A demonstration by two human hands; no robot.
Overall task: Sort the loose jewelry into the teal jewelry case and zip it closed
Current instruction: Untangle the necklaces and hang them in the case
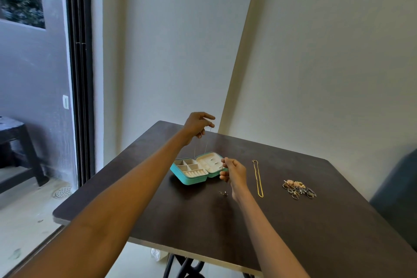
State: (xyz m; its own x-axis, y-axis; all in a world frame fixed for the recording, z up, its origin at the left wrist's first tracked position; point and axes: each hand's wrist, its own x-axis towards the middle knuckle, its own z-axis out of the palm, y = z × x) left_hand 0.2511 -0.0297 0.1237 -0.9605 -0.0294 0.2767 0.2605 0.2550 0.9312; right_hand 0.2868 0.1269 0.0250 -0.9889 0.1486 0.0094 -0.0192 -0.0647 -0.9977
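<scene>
The teal jewelry case [196,170] lies open on the worktop [282,221], its cream compartments showing. Above the case, the left hand [198,125] pinches a thin silver chain [206,144] whose strands hang towards the case. The right hand [233,171], just beside the case's right edge, is curled and seems to pinch the chain's other end, though that is too fine to confirm. The risk: such a slack, fine chain can knot or snag on the case's rim, or slip from a light pinch. A small piece [223,193] near the case, a gold chain [258,178] and a cluster of rings [299,188] farther right of the case are still unsorted.
</scene>
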